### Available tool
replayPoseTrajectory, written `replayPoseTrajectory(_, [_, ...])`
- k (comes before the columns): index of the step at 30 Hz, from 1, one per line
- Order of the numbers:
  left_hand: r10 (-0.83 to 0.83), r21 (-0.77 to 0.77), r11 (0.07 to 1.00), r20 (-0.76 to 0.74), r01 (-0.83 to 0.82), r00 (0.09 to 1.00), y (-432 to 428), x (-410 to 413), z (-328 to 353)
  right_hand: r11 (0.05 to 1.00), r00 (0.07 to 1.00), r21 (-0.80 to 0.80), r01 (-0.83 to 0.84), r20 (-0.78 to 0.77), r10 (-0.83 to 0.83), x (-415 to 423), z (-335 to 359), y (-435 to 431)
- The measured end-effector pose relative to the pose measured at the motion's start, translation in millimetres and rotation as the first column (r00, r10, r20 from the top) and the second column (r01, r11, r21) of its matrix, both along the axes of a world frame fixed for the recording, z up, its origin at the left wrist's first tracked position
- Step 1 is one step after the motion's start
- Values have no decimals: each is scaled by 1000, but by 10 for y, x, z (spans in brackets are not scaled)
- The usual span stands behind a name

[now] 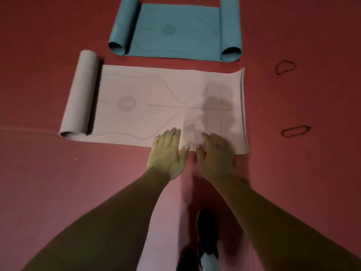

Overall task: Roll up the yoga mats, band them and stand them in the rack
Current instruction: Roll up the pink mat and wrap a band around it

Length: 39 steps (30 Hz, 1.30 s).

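A pale pink yoga mat [156,106] lies spread on the red floor, its left end curled into a roll [80,94] and its right end flat. Behind it lies a teal yoga mat [175,30], curled at both ends. My left hand [168,153] rests palm down on the near edge of the pink mat, fingers spread. My right hand [214,155] hovers over the same edge just to the right, blurred, fingers apart. Two dark elastic bands lie on the floor to the right: one [285,67] farther away, one [296,131] nearer. No rack is in view.
Red floor [39,55] surrounds the mats. A dark shoe and a pale trouser leg [208,241] of mine show at the bottom centre. A faint seam runs across the floor at the left.
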<state>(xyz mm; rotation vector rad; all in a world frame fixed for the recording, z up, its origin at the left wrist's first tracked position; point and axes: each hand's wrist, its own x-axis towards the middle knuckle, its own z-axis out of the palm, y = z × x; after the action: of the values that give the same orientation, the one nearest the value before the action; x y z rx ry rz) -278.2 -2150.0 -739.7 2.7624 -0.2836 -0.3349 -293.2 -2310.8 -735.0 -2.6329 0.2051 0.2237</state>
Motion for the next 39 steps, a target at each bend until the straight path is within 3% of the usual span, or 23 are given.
replayPoseTrajectory(4, [79,4,997,-9,-79,997,584,383,-83,993,992,-9,-122,-29,122,581,-69,575])
replayPoseTrajectory(9, [146,29,989,-40,-145,988,1167,870,-323,988,989,51,-144,41,142,1189,-382,1228])
replayPoseTrajectory(14, [212,51,977,-91,-208,973,1757,1278,-380,980,972,-5,-199,-128,197,1619,-604,1745])
replayPoseTrajectory(20, [257,110,963,-95,-246,962,2556,1755,-369,972,960,34,-235,-147,237,2074,-618,2588])
replayPoseTrajectory(24, [200,135,973,-105,-185,974,3114,2022,-430,974,963,26,-226,-145,228,2367,-714,3177])
replayPoseTrajectory(30, [-15,245,969,-51,27,999,4198,2714,-554,995,973,15,-96,-208,98,2724,-889,4103])
replayPoseTrajectory(39, [-356,295,879,-115,374,927,5468,3526,-506,996,959,-12,90,-269,-90,3284,-797,5466])
